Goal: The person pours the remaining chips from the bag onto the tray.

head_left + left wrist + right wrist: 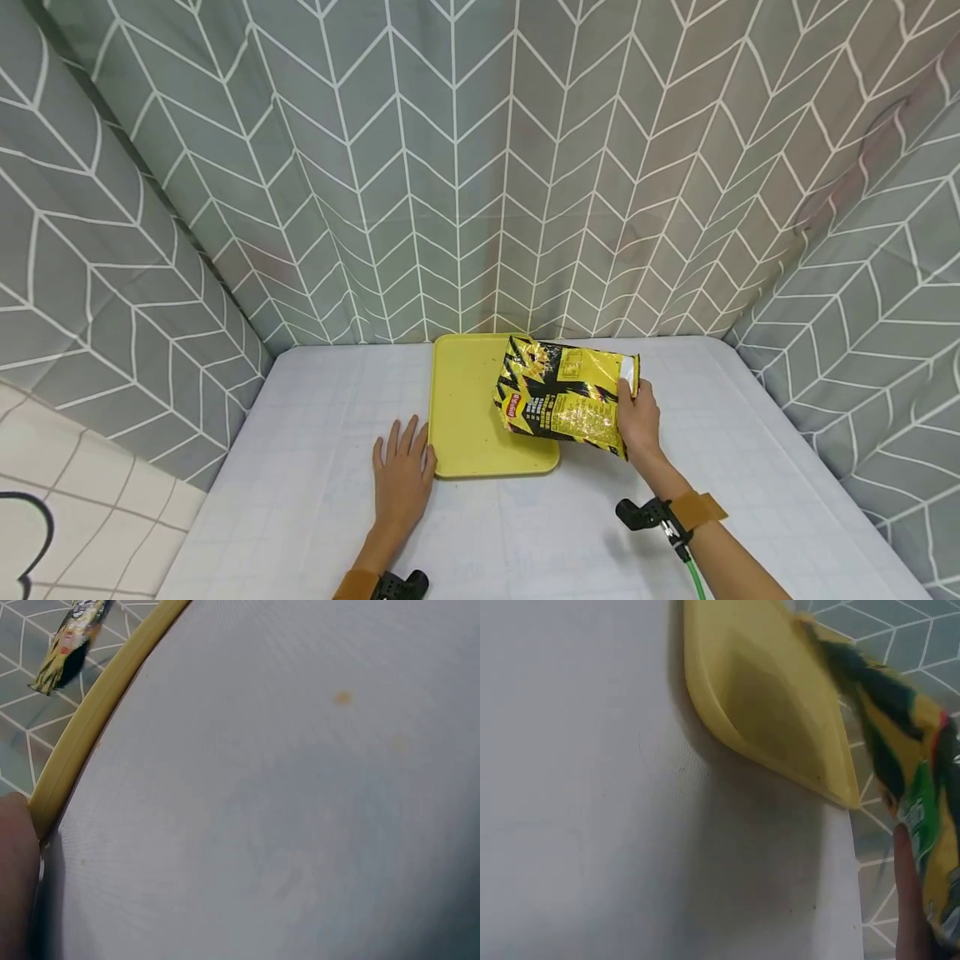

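Observation:
My right hand (640,421) grips one end of a shiny yellow and black snack bag (562,392), thumb on the printed face. The bag is held sideways above the right part of a shallow yellow tray (465,400). In the right wrist view the bag (900,720) hangs clear of the tray (765,697), which carries a dark shadow. My left hand (405,483) lies with fingers spread on the table, its thumb right at the tray's near left corner. The left wrist view catches the tray's rim (97,712) beside part of that hand (15,877).
A white cloth covers the table (337,392) under the tray. Grey curtains (480,183) with white zigzag lines rise behind and at both sides. Each wrist wears a strapped black camera (648,514), and a green cable (696,579) runs from the right one.

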`<move>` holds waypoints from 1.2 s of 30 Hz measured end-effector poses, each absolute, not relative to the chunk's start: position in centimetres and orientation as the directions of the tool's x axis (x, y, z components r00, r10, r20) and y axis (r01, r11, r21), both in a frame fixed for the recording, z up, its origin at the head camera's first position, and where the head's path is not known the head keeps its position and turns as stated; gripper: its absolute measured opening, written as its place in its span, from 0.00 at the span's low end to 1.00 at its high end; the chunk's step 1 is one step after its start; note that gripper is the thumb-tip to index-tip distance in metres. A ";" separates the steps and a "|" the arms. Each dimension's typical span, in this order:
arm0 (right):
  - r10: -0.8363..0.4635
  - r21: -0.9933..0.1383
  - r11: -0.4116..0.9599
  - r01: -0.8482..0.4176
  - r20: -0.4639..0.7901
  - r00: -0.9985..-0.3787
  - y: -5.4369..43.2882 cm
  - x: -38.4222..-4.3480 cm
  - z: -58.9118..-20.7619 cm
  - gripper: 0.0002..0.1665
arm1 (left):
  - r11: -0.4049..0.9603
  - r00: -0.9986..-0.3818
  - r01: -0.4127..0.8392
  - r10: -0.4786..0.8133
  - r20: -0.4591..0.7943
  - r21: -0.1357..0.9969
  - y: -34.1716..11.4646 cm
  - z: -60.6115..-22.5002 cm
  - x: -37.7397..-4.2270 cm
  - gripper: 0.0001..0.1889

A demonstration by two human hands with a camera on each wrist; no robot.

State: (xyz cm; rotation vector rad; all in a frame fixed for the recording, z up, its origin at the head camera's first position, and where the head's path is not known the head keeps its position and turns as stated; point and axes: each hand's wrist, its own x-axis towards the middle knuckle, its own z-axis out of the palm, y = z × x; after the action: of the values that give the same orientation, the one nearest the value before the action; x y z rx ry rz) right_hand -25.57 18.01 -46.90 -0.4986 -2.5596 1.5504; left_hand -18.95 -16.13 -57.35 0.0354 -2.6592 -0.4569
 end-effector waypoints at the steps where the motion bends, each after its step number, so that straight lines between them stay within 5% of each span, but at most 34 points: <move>1: 0.336 -0.867 0.453 0.208 -0.051 -0.941 18.0 -25.6 -46.9 0.35 | 0.943 -0.906 0.047 -0.099 0.413 0.329 -16.2 -57.3 -19.0 0.23; 9: 0.303 -0.915 0.299 0.272 -0.180 -0.936 18.3 -25.7 -47.0 0.37 | 0.939 -0.911 0.047 -0.100 0.400 0.342 -16.3 -57.2 -18.9 0.23; 14: 0.343 -0.892 0.384 0.237 -0.100 -0.934 18.2 -25.6 -47.2 0.36 | 0.935 -0.901 0.057 -0.102 0.421 0.350 -16.3 -57.4 -18.9 0.23; 21: 0.322 -0.924 0.253 0.286 -0.198 -0.926 18.2 -25.7 -47.2 0.36 | 0.934 -0.891 0.066 -0.103 0.442 0.351 -16.2 -57.6 -19.0 0.23; 27: 0.360 -0.897 0.339 0.282 -0.154 -0.920 18.3 -25.9 -47.6 0.35 | 0.938 -0.898 0.058 -0.100 0.428 0.341 -16.2 -57.3 -19.0 0.23; 36: 0.299 -0.930 0.149 0.337 -0.282 -0.911 18.7 -25.8 -47.7 0.35 | 0.941 -0.907 0.050 -0.096 0.409 0.333 -16.3 -57.0 -18.9 0.23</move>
State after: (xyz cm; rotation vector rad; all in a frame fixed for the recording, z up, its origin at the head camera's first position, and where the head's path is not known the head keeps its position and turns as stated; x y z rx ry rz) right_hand -25.77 18.70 -47.67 -0.6657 -2.4044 1.9594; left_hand -18.90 -16.31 -57.03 0.0331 -2.6668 -0.4735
